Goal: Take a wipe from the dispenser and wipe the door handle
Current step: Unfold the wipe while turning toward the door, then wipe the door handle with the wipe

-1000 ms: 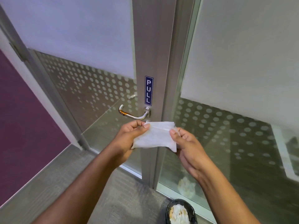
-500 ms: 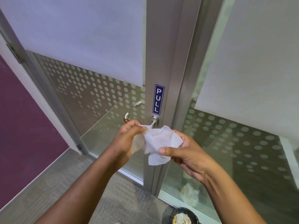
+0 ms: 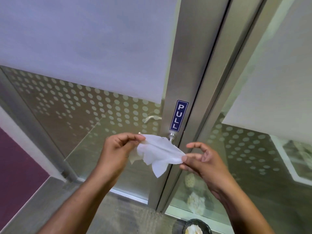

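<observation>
A white wipe is stretched between both hands just in front of the door handle. My left hand pinches its upper left corner between thumb and fingers. My right hand pinches its right end with thumb and forefinger, the other fingers spread. Only the round base of the metal door handle shows above the wipe; the lever is hidden behind the wipe and my left hand. A blue PULL sign sits on the metal door frame above the handle. No dispenser is in view.
The glass door has frosted film and a dot pattern. A fixed glass panel stands to the right. A black bin with crumpled white paper sits on the grey carpet at the bottom right. A purple wall is at left.
The view has moved closer to the door and tilted up. The folded wipe has been pulled open and stretched out between both hands, now covering the handle lever.
</observation>
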Demonstrator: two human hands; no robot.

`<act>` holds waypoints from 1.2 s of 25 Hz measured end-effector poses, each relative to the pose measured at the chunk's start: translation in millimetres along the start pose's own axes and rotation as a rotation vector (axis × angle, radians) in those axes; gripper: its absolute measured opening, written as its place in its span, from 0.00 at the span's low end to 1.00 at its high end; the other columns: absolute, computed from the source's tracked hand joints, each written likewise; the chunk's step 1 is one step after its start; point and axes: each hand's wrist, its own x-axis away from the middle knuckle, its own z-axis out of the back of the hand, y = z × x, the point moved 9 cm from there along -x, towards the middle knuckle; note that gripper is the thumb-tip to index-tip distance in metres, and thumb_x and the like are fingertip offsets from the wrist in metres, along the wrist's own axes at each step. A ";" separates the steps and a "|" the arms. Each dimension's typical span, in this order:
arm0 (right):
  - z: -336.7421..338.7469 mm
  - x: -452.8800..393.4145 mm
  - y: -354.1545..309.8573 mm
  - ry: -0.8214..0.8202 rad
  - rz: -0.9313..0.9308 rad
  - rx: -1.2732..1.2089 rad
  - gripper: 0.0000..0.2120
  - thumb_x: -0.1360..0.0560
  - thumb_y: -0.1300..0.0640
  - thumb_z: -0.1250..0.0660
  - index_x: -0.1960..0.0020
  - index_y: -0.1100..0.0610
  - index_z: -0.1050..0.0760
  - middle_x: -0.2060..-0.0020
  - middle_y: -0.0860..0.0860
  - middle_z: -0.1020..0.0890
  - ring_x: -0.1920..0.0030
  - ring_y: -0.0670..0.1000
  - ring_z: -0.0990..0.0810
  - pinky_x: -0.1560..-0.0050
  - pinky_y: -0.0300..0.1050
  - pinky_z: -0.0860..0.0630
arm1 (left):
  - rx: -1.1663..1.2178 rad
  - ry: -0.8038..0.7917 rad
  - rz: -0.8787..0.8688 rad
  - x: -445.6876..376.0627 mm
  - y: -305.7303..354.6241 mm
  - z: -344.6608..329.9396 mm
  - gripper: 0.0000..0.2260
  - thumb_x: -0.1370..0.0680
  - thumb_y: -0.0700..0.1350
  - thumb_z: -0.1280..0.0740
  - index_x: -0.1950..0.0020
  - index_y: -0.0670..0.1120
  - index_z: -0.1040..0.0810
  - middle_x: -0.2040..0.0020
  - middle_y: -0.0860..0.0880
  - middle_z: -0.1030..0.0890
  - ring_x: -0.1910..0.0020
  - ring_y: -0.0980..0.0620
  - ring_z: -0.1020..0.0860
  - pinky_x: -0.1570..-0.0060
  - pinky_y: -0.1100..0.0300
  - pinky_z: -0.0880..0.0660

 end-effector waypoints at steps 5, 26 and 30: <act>-12.9 6.1 35.1 0.219 -0.058 -0.370 0.10 0.19 0.73 0.38 0.51 0.62 0.22 0.53 0.61 0.13 0.59 0.56 0.12 0.52 0.51 0.13 | -0.139 -0.200 0.035 -6.1 -13.1 12.2 0.19 0.23 0.32 0.22 0.50 0.59 0.08 0.50 0.51 0.08 0.50 0.57 0.11 0.46 0.65 0.16; -7.6 -47.7 30.9 0.442 0.001 0.627 0.05 0.26 0.60 0.25 0.55 0.60 0.19 0.68 0.54 0.15 0.70 0.49 0.22 0.63 0.42 0.26 | -0.355 -0.111 0.186 -108.8 -78.3 25.2 0.07 0.19 0.45 0.23 0.42 0.46 0.14 0.60 0.47 0.20 0.62 0.50 0.20 0.56 0.57 0.22; -29.6 -37.1 8.6 0.423 0.275 0.851 0.10 0.28 0.65 0.31 0.49 0.54 0.21 0.54 0.49 0.20 0.56 0.44 0.21 0.54 0.35 0.27 | -0.334 -0.067 0.169 -108.4 -79.7 31.6 0.10 0.19 0.46 0.23 0.40 0.48 0.16 0.58 0.48 0.23 0.62 0.51 0.23 0.56 0.57 0.25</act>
